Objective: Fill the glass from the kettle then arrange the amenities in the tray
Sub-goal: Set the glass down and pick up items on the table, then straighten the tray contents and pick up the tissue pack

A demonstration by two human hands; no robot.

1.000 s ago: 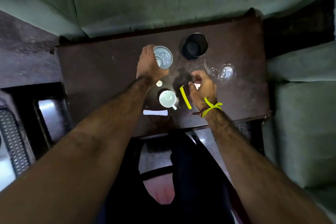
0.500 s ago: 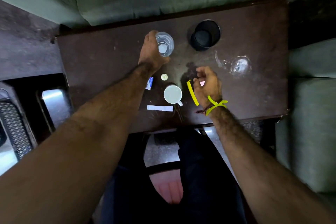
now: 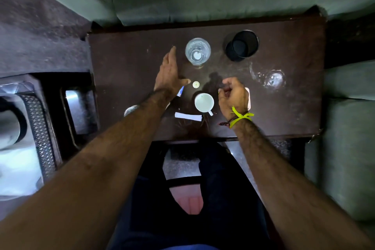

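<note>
A clear glass [image 3: 197,51] with water in it stands upright at the back of the dark brown table [image 3: 125,67]. My left hand [image 3: 169,73] lies flat and open just left of the glass, off it. A black kettle [image 3: 241,45], seen from above, stands to the right of the glass. My right hand [image 3: 233,95] is curled next to a white cup [image 3: 204,102] and covers the yellow sachet; only a yellow sliver shows at its edge. A white sachet [image 3: 188,116], a small round cap [image 3: 196,84] and a blue-white sachet [image 3: 180,91] lie near the cup.
A second clear glass [image 3: 272,78] sits at the right of the table. A pale pink packet [image 3: 248,91] peeks out behind my right hand. A round metal object [image 3: 130,110] shows under my left forearm. Left of the table is a shiny tray [image 3: 78,111]. Green cushions surround the table.
My left hand has let go of the glass and opened flat beside it. My right hand has moved over the yellow sachet and curled. The view has shifted.
</note>
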